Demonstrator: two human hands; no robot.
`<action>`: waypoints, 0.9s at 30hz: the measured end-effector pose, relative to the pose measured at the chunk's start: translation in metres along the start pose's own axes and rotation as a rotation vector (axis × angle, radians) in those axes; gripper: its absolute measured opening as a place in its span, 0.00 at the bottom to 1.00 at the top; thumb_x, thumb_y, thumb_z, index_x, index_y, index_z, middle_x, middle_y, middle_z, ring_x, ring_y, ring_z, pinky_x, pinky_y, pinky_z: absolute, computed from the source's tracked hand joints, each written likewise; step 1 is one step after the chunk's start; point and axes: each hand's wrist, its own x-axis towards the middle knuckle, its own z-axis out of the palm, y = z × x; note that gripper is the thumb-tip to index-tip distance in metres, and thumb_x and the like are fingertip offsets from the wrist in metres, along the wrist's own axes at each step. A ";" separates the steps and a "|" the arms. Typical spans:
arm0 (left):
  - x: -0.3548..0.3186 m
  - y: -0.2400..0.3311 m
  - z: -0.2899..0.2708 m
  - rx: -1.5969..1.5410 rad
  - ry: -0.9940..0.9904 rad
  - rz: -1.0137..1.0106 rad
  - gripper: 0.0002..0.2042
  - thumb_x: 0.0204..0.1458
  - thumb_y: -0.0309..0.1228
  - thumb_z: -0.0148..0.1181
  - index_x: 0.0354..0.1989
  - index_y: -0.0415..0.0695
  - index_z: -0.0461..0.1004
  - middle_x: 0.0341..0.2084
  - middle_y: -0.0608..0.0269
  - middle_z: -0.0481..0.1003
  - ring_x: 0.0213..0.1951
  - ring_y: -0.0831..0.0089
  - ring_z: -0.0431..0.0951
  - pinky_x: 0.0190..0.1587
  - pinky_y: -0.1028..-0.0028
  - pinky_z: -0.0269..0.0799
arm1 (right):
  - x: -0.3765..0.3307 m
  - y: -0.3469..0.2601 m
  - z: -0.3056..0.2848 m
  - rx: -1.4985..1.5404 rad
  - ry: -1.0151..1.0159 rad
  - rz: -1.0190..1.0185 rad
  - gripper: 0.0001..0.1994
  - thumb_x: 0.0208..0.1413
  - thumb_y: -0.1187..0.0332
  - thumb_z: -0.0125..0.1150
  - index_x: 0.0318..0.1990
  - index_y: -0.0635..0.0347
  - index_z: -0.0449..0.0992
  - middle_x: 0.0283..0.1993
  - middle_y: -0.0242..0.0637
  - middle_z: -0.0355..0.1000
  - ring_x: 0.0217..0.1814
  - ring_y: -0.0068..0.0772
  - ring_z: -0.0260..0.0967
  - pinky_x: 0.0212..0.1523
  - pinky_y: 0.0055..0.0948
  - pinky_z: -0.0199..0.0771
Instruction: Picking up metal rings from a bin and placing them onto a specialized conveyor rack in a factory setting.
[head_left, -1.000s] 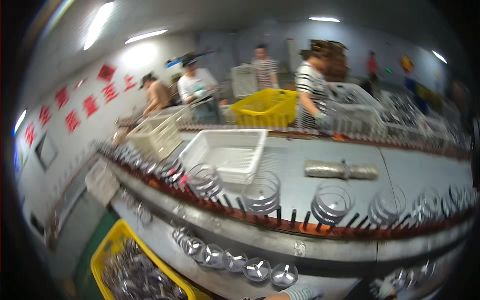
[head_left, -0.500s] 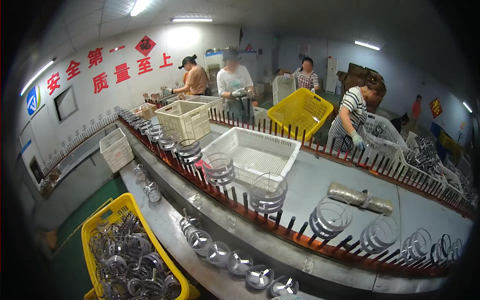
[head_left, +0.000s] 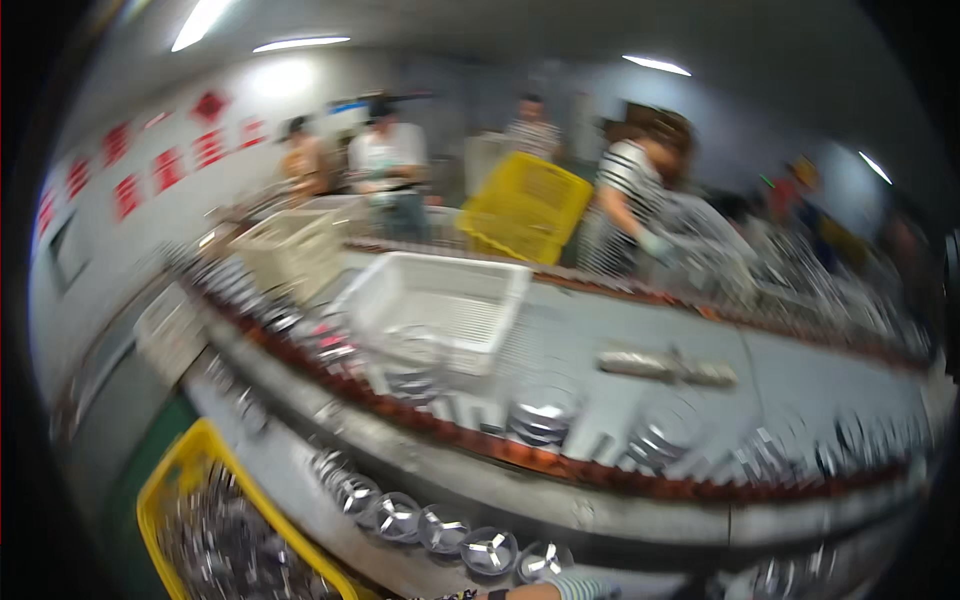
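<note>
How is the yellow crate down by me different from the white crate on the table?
The yellow crate sits low at the lower left, below the line, and is filled with shiny metal parts. The white crate sits up on the grey table and looks mostly empty, with its slotted floor showing. The yellow one is seen only partly, cut by the picture's edge; the white one shows whole. Both are open-topped, rectangular plastic crates.
</note>
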 end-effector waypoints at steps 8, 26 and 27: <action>0.023 -0.016 -0.013 -0.280 -0.117 0.052 0.14 0.53 0.35 0.57 0.45 0.42 0.73 0.29 0.54 0.75 0.32 0.68 0.76 0.37 0.73 0.70 | 0.117 -0.019 -0.104 0.231 -0.854 0.022 0.19 0.63 0.58 0.41 0.40 0.66 0.74 0.38 0.42 0.76 0.34 0.31 0.75 0.29 0.31 0.75; 0.055 -0.033 -0.010 -0.164 -0.419 -0.013 0.15 0.50 0.29 0.58 0.47 0.41 0.73 0.41 0.53 0.75 0.33 0.67 0.76 0.38 0.71 0.71 | 0.028 -0.171 -0.253 0.110 1.207 -0.805 0.11 0.54 0.65 0.59 0.40 0.61 0.78 0.33 0.35 0.75 0.32 0.26 0.70 0.38 0.25 0.70; 0.058 -0.035 -0.007 -0.178 -0.424 -0.012 0.15 0.50 0.29 0.58 0.48 0.41 0.73 0.41 0.53 0.74 0.34 0.67 0.76 0.39 0.71 0.71 | 0.029 -0.170 -0.254 0.111 1.213 -0.799 0.11 0.54 0.65 0.59 0.40 0.61 0.78 0.33 0.35 0.75 0.32 0.26 0.70 0.38 0.25 0.70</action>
